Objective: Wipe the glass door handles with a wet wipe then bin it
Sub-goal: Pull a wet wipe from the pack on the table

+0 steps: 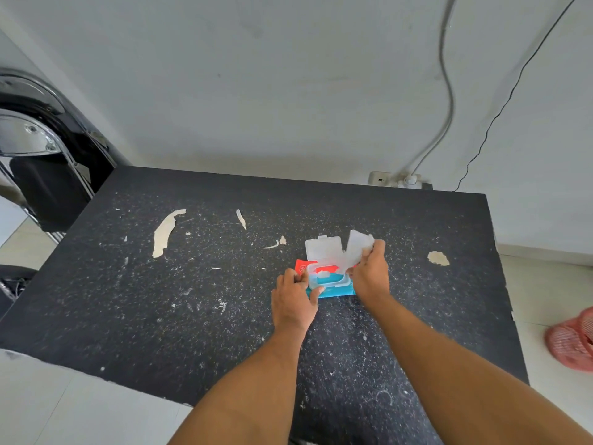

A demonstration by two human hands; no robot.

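Observation:
A red and teal pack of wet wipes (335, 289) lies on the black table (192, 284), its clear plastic lid (322, 247) flipped open towards the wall. My left hand (296, 300) presses on the pack's left end. My right hand (372, 274) pinches a white wet wipe (357, 248) that stands up out of the pack's opening, its lower end still at the slot. No glass door or handle is in view.
The table top is scratched, with pale chipped patches. A pink mesh basket (574, 342) sits on the floor at the right. A black and chrome chair (41, 149) stands at the left. Cables hang down the wall to a socket (398, 179) behind the table.

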